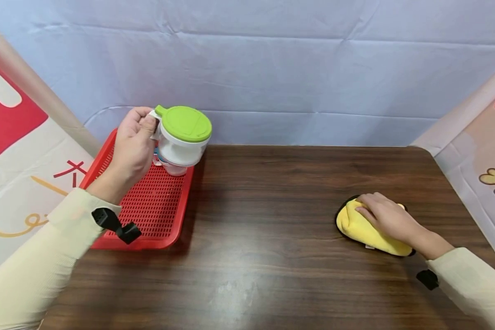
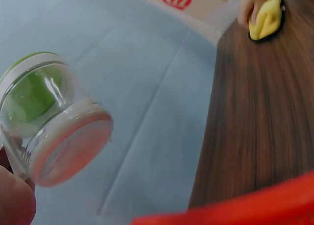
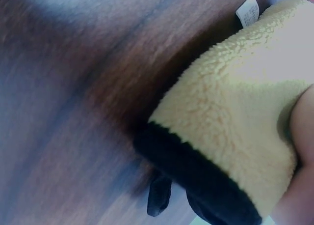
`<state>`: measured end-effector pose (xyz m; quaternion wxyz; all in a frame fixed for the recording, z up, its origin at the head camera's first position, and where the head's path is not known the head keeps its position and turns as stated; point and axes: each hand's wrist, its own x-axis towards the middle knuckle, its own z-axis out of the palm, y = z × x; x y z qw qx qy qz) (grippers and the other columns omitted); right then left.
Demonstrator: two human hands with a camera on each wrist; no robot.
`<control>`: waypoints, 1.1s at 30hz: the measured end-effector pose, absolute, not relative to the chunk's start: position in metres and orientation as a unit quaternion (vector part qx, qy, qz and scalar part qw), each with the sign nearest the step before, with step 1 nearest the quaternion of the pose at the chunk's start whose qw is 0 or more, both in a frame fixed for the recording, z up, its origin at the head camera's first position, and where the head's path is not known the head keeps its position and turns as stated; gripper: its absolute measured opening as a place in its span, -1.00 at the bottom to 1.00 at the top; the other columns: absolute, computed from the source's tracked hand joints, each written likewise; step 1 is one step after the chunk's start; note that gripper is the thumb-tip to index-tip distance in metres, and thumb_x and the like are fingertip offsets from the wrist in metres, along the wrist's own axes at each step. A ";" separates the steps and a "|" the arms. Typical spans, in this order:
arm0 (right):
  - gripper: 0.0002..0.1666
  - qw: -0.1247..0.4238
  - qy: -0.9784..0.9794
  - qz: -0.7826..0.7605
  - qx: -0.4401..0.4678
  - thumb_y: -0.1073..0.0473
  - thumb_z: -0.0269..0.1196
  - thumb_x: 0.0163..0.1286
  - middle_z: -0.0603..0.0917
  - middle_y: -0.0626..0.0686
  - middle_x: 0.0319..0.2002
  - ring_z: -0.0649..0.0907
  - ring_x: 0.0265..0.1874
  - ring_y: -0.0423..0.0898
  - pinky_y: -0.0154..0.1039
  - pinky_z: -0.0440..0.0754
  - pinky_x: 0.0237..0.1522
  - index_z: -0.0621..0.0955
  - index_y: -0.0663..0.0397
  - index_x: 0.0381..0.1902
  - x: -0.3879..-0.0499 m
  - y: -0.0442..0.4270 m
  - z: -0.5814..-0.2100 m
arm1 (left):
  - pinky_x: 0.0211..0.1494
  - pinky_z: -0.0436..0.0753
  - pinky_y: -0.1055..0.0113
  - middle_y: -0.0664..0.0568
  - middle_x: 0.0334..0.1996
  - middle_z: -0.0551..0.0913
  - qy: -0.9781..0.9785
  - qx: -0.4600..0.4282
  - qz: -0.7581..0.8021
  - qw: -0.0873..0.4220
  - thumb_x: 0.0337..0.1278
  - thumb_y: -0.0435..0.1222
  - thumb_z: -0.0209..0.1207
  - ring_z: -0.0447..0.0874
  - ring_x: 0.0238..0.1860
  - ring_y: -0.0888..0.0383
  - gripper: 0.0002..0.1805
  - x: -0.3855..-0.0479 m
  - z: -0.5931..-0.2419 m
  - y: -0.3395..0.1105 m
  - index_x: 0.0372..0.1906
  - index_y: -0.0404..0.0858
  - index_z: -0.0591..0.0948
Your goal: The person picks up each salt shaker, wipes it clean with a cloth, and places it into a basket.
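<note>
My left hand [image 1: 134, 146] grips the white handle of a seasoning jar [image 1: 181, 149] with a green lid [image 1: 187, 123], holding it above the far part of a red basket [image 1: 185, 201]. From the left wrist, the jar [image 2: 64, 122] looks tilted, its clear wall showing green inside. On the right of the table, my right hand [image 1: 385, 217] holds a yellow cloth [image 1: 354, 224] with a black edge, bunched against the wood. Close up, the cloth [image 3: 216, 107] has a fleecy face and a white tag; most of the fingers are out of that view.
The dark wooden table [image 1: 264, 220] runs between basket and cloth. A small blue-and-white item [image 1: 156, 158] shows partly behind the jar. A pale fabric sheet [image 1: 272, 78] hangs along the back, with printed sheets [image 1: 20, 151] at the sides.
</note>
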<state>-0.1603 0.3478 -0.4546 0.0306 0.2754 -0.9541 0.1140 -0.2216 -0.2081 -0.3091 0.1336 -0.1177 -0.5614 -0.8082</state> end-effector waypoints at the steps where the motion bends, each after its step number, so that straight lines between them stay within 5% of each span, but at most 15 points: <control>1: -0.86 0.030 -0.954 0.114 0.275 0.28 0.25 0.49 0.64 0.02 -0.22 0.60 -0.19 0.02 0.00 0.55 -0.20 0.59 0.18 -0.05 -0.161 0.348 -0.455 | 0.12 0.55 0.43 0.00 -0.17 0.63 -0.564 -0.117 -0.806 0.134 0.57 -0.46 -0.16 0.57 -0.04 0.18 -0.84 -0.222 -0.312 -0.214 -0.13 -0.31 0.45; 9: -0.84 0.023 -0.954 0.115 0.275 0.27 0.25 0.49 0.64 0.04 -0.21 0.60 -0.19 0.02 0.01 0.56 -0.21 0.60 0.20 -0.03 -0.161 0.348 -0.453 | 0.01 0.56 0.48 0.02 -0.25 0.66 -0.567 -0.106 -0.806 0.133 0.55 -0.46 -0.10 0.59 -0.14 0.21 -0.88 -0.226 -0.334 -0.253 -0.15 -0.32 0.46; 25: -0.81 0.013 -0.956 0.118 0.268 0.27 0.25 0.49 0.67 0.10 -0.15 0.61 -0.13 0.09 0.07 0.58 -0.15 0.60 0.23 -0.01 -0.159 0.353 -0.453 | -0.21 0.51 0.55 0.14 -0.37 0.62 -0.670 -0.103 -0.735 0.017 0.56 -0.46 -0.09 0.54 -0.29 0.32 -0.88 -0.232 -0.377 -0.293 -0.14 -0.27 0.45; 33: -0.80 0.003 -0.956 0.117 0.270 0.26 0.26 0.49 0.67 0.11 -0.15 0.61 -0.14 0.10 0.08 0.58 -0.17 0.60 0.24 0.00 -0.160 0.353 -0.452 | -0.15 0.52 0.55 0.22 -0.32 0.65 -0.715 -0.087 -0.693 -0.030 0.58 -0.41 -0.08 0.56 -0.24 0.34 -0.93 -0.233 -0.392 -0.311 -0.10 -0.25 0.42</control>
